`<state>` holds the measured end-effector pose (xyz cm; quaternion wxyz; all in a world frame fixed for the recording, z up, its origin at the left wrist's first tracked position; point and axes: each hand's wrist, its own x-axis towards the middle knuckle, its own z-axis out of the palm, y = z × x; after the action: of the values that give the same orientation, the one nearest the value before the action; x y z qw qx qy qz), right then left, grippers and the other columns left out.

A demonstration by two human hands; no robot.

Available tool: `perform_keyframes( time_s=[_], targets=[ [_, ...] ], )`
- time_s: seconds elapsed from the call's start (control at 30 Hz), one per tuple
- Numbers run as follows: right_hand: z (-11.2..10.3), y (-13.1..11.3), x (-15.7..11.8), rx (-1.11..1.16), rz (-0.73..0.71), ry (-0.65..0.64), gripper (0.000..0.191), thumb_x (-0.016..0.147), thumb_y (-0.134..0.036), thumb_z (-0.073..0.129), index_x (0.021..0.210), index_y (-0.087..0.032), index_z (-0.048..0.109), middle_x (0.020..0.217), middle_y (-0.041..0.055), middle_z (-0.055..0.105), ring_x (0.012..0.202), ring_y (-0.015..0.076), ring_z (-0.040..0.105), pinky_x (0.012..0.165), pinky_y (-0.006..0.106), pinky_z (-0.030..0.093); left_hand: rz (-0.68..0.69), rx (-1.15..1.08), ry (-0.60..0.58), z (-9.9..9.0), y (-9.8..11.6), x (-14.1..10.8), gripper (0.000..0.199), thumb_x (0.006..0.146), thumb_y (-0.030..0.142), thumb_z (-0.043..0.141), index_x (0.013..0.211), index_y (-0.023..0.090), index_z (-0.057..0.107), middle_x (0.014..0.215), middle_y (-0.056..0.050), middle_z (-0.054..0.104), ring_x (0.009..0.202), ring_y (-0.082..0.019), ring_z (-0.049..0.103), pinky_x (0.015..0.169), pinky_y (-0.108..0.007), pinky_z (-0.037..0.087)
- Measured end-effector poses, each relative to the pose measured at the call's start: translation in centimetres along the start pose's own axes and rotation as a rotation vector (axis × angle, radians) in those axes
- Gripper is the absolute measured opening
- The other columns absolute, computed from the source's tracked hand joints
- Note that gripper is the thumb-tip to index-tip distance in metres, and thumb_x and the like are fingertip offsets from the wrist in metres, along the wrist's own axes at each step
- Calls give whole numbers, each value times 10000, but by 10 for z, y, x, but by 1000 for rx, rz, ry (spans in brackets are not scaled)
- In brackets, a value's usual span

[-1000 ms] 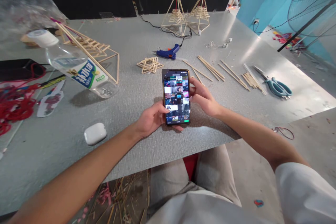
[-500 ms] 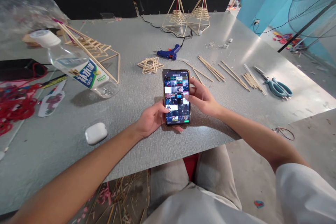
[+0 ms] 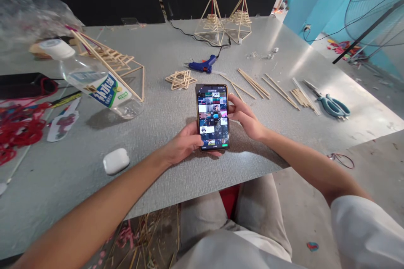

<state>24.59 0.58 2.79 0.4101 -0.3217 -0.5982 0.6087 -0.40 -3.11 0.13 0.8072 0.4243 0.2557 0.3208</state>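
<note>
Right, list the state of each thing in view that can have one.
Phone, screen lit
Left hand, closed on the phone
Right hand, closed on the phone
Bottle, capped
White case, shut
Glue gun, lying down; whether hot, cannot tell
Scissors, lying flat, blades seemingly closed
Stick star, assembled
Far stick pyramids, standing
Left stick pyramid, assembled
Loose sticks, unassembled

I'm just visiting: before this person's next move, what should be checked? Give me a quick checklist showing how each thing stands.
1. Phone held securely: ok, the left hand grips its lower left side and the right hand its right edge.
2. A hand free for something else: not ok, both are on the phone.
3. Scissors away from the fingers: ok, they lie apart, off to the right.
4. Glue gun cool: cannot tell, heat doesn't show.
5. Bottle capped: ok, its white cap is on.
</note>
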Motion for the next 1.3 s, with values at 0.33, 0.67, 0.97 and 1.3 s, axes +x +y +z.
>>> perform_keyframes(
  time_s=[0.33,0.67,0.97,1.3],
  targets=[
    [-4,5,3,24,-29,-25,648,839,-324,684,1480,-282,601,1072,31,800,937,263,723,739,383,625,-8,12,-37,-1,2,0,710,846,199,858,1534,209,682,1484,-210,810,1245,-414,842,985,-613,755],
    [-9,13,3,26,-47,-76,663,905,-272,678,1554,-276,545,1164,46,807,967,248,748,735,361,645,17,-1,-74,-4,1,2,692,839,176,835,1521,217,724,1465,-189,824,1269,-410,834,995,-619,754],
    [-6,10,3,63,-59,-45,698,839,-237,702,1526,-269,578,1223,53,811,1122,279,764,870,408,636,13,-179,-36,-6,3,7,624,854,208,667,1468,171,776,1383,-178,860,1272,-456,829,918,-710,762],
    [-10,15,5,71,-47,-97,673,862,-281,699,1523,-283,571,1098,25,813,902,248,748,713,370,631,-16,64,98,14,6,2,651,830,297,1031,1399,177,738,1373,-187,835,1177,-384,854,887,-561,791]
  ],
)
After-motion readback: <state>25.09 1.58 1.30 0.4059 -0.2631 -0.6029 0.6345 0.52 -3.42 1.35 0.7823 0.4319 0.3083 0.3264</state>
